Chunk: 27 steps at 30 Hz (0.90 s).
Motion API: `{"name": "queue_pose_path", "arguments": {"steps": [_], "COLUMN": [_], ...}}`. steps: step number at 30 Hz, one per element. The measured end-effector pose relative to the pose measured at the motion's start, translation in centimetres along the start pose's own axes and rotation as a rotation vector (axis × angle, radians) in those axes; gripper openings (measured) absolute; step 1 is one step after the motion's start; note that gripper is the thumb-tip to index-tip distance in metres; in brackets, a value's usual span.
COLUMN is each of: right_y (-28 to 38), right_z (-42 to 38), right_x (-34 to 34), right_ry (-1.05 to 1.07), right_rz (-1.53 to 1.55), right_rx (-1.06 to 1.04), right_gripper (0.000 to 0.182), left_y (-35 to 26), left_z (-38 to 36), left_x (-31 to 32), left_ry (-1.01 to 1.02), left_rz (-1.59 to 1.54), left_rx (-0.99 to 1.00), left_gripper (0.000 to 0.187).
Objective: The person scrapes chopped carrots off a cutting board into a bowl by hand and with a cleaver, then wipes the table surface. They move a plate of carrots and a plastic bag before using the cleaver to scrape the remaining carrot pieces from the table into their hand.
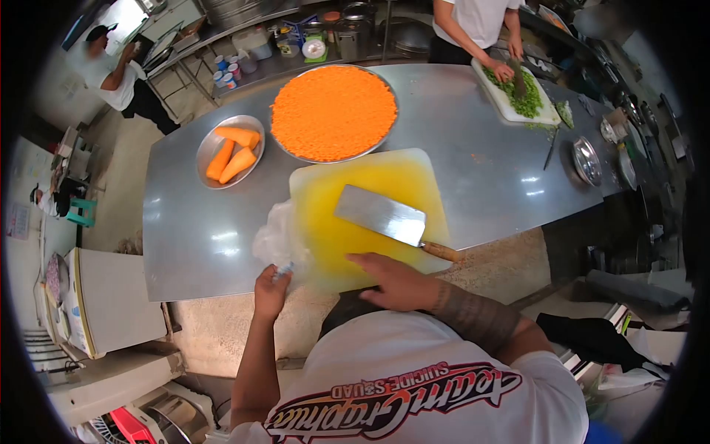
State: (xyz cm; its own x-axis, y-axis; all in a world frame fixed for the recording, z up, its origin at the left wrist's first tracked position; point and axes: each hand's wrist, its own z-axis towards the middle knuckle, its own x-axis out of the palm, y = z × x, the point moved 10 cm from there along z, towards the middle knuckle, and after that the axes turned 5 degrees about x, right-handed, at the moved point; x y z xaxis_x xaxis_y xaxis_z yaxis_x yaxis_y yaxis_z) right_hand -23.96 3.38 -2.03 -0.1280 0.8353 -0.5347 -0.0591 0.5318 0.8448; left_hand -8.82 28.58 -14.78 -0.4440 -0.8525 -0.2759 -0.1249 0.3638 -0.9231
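Note:
My left hand (273, 290) is at the near edge of the steel table, fingers closed on the gathered end of a clear plastic bag (275, 235). The bag lies crumpled against the left side of a yellow-stained white cutting board (370, 174). Over the board's near edge, my right hand (396, 281) is open with its fingers spread, holding nothing. A cleaver (381, 214) rests flat on the board, its wooden handle to the right. Beyond the board stands a wide round tray of finely cut carrot (334, 111). Peeled carrots (238, 164) sit in a metal bowl (201, 159) at left.
Across the steel table (503, 192), another person's hands (504, 68) work with a knife on chopped greens (526, 102) on a white board (553, 115). A metal bowl (586, 161) and a knife (550, 152) lie at right. Two more people are at far left.

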Motion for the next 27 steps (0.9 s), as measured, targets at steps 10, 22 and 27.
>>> {"name": "queue_pose_path", "arguments": {"steps": [10,22,27], "right_y": [-1.1,-1.8,-2.9], "right_z": [1.4,-9.8,-16.0], "right_x": [3.1,-14.2,-22.0], "right_ry": [0.192,-0.306,-0.7], "right_rz": [0.24,0.225,-0.035], "right_rx": [0.073,0.14,0.207], "right_gripper": [0.048,0.041,0.044], "left_y": [-8.3,-14.5,-11.7], "left_z": [-7.2,-4.5,0.0], "left_x": [14.7,17.7,18.4], "left_ry": [0.568,0.424,0.173], "left_rz": [-0.189,-0.185,0.444], "left_rx": [-0.002,0.281,0.62], "left_gripper": [0.026,0.022,0.025]}}
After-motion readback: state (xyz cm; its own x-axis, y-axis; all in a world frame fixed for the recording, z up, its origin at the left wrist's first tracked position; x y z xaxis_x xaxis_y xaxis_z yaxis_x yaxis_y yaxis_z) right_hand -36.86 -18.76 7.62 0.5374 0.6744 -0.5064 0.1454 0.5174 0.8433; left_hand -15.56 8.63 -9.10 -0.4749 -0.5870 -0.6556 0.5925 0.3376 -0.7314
